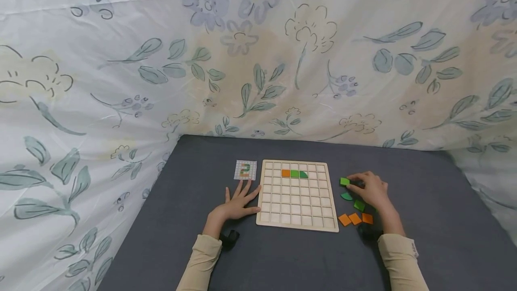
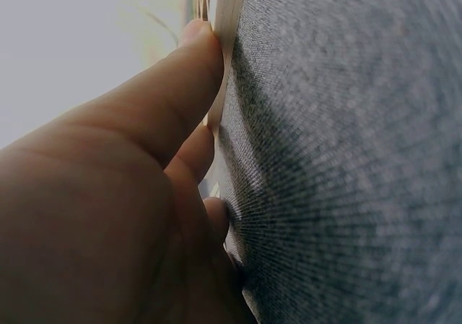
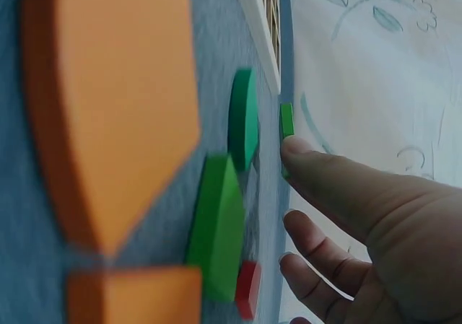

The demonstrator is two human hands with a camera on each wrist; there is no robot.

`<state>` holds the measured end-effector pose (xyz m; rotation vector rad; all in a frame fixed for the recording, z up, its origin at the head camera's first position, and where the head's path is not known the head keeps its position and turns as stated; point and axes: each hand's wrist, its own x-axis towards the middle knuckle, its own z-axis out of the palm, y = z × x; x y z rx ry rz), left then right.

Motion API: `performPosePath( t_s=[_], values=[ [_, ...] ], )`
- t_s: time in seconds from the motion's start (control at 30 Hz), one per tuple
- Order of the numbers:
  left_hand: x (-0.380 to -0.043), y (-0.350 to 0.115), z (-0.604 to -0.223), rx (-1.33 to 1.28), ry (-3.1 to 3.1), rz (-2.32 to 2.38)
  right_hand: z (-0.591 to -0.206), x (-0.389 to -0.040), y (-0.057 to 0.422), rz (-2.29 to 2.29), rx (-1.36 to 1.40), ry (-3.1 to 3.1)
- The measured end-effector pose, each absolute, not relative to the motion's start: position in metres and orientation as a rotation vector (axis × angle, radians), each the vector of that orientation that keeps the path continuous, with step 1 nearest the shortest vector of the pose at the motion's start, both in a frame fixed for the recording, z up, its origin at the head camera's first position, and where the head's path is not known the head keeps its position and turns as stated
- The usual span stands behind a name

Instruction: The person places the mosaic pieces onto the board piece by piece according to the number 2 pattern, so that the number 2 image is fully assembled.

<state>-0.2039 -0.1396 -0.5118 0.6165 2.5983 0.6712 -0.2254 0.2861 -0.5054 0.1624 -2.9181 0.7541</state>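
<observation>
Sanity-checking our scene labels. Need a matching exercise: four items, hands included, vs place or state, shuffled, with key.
1. Small white card with coloured print
2. Three loose orange square tiles
3. Left hand
4. Right hand

A. Pinching a green square tile
B. Left of the pale wooden grid board, beyond the spread fingers, head view
C. In a row by the board's near right corner, head view
D. Touching the board's left edge

Pairs: 1-B, 2-C, 3-D, 4-A

Orange tiles (image 3: pixel 126 100) blurred in right-wrist view
</observation>
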Motion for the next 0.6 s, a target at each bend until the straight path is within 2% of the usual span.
performPosePath(
  t_s=[0.6],
  values=[
    [-0.202, -0.138, -0.506, 0.601, 2.605, 0.656, -0.501, -0.232, 0.248, 0.807, 0.257, -2.92]
  ],
)
